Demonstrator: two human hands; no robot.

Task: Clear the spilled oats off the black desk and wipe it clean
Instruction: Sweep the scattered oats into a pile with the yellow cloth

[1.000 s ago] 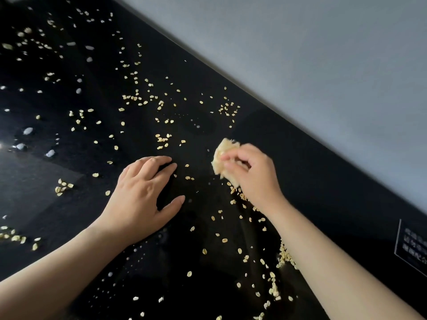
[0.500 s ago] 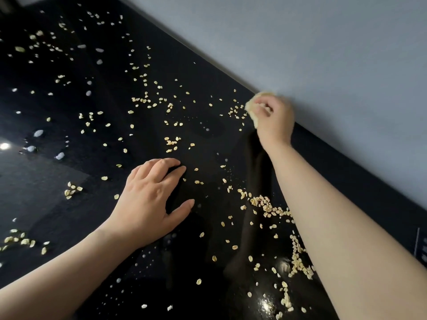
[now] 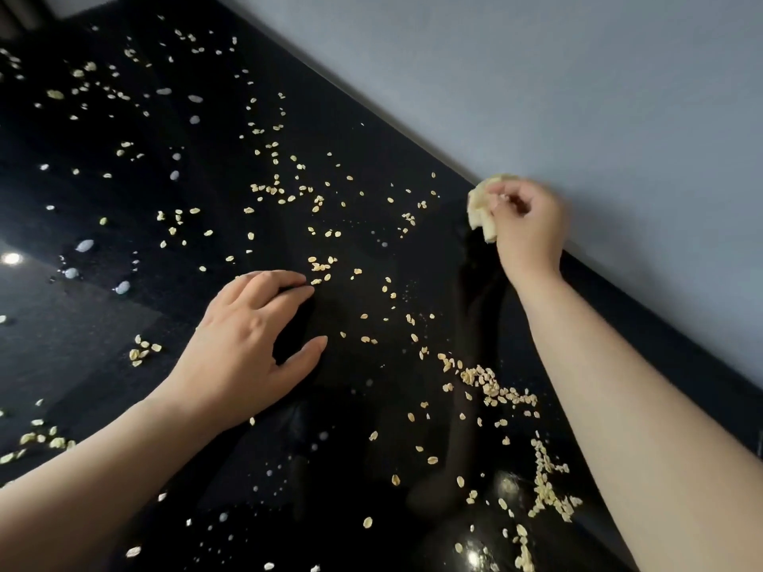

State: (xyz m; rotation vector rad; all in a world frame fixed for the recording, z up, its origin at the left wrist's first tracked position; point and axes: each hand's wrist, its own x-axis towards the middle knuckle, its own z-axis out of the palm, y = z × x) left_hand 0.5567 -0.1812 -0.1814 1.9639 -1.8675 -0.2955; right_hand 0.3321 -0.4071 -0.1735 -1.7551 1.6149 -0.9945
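Two-handed working over a glossy black desk (image 3: 82, 357), viewing from above and slightly forward. Running diagonally from upper left to lower right along a plain grey-blue wall (image 3: 578, 97), meeting it at the rear edge. Mirroring both forearms and showing a round light reflection (image 3: 11, 258) at far left. Carrying spilled oats (image 3: 491, 383) over nearly the whole visible surface: lying thin and scattered at upper left and centre, bunching into a denser band beside the right forearm (image 3: 619, 406). Stretching that band with its long axis from centre toward lower right, then bending toward the near edge in a second narrow strip (image 3: 545, 489). Also carrying whitish droplets (image 3: 84, 245), sitting mostly at left, well apart.

Resting the left hand (image 3: 247, 344) palm down on the desk near centre, holding the four fingers straight and close together, spreading the thumb apart, gripping nothing.

Pinching a pale yellow crumpled wad (image 3: 479, 204) in the right hand (image 3: 530, 225), curling fingers and thumb around it, at the rear edge just beside the wall. Pointing the wad's long axis from the wall edge down toward the desk, protruding on the side facing the left hand. Touching the desk with its lower tip or hovering: cannot tell.
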